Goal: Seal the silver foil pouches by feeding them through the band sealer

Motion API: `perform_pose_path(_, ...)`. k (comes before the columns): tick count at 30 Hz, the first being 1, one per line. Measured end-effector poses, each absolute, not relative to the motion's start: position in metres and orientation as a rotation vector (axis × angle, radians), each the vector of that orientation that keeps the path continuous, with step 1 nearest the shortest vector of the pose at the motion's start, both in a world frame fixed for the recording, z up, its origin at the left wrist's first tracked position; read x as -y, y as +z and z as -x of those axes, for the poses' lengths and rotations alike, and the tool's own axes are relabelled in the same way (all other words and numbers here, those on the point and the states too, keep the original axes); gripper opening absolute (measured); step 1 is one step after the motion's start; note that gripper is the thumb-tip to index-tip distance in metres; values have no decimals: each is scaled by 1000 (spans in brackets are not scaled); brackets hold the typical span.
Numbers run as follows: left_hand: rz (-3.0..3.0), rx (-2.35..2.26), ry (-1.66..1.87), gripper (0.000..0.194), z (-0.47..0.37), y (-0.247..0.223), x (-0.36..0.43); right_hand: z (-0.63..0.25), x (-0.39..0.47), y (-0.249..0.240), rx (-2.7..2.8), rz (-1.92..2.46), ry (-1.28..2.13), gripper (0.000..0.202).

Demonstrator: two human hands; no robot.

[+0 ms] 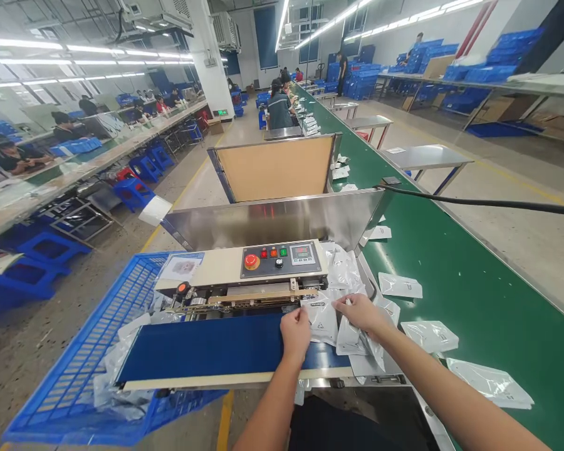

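Note:
Between my two hands a white plastic pouch (321, 324) with dark print near its top edge is held at the intake end of a band sealing machine (284, 260). My left hand (295, 335) pinches the pouch's left edge, above the blue conveyor belt (207, 347). At the upper right corner, my right hand (360, 311) is closed on the same pouch. More white pouches (350, 338) lie just below my right hand, and others (343, 269) are heaped behind the machine's right end.
A blue plastic basket (82, 341) with sealed-looking pouches stands at the belt's left end. On the right runs a long green conveyor (489, 300) carrying scattered pouches. Behind the sealer are a metal panel (272, 222) and a black cable (479, 202). Other people sit farther off.

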State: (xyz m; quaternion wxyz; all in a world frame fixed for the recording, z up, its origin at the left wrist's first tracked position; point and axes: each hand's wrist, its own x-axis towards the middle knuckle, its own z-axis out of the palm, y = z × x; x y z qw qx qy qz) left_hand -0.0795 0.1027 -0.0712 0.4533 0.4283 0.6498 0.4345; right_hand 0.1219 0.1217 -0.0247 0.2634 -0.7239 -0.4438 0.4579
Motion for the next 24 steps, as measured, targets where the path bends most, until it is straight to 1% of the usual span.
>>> perform_pose_path(2, -1034, -1617, 1125, 56, 98, -68, -94, -120, -116, -20, 1206, 1965, 1236, 32)
perform_pose_path(4, -1008, -1674, 1283, 54, 112, -64, -79, -122, -108, -16, 1220, 1963, 1185, 36)
perform_pose_path(7, -1068, -1795, 1508, 56, 115, -55, -50, -120, -96, -6, 1260, 1904, 1075, 42)
perform_pose_path(9, -1204, -1710, 1432, 53, 104, -45, -35, -111, -91, 2, 1291, 1835, 1054, 44)
perform_pose_path(12, -1365, -1280, 1125, 52, 78, -21, -28, -99, -88, 14, 1314, 1745, 1107, 48)
perform_pose_path(14, -1364, -1075, 974, 54, 64, -4, -33, -102, -90, 19, 1236, 1726, 1159, 53)
perform_pose_path(16, -1321, -1026, 932, 57, 57, 8, -42, -115, -91, 18, 1055, 1718, 1213, 62)
perform_pose_path(18, -1265, -1044, 974, 62, 55, 12, -50, -132, -88, 14, 876, 1699, 1251, 74)
perform_pose_path(20, -1181, -1048, 1016, 67, 55, 10, -54, -147, -80, 8, 838, 1674, 1291, 79)
perform_pose_path(22, -1085, -1052, 1036, 72, 53, 3, -55, -154, -69, 4, 934, 1636, 1348, 73)
perform_pose_path(24, -1048, -1082, 1057, 70, 48, -7, -54, -156, -60, 0, 1067, 1590, 1375, 64)
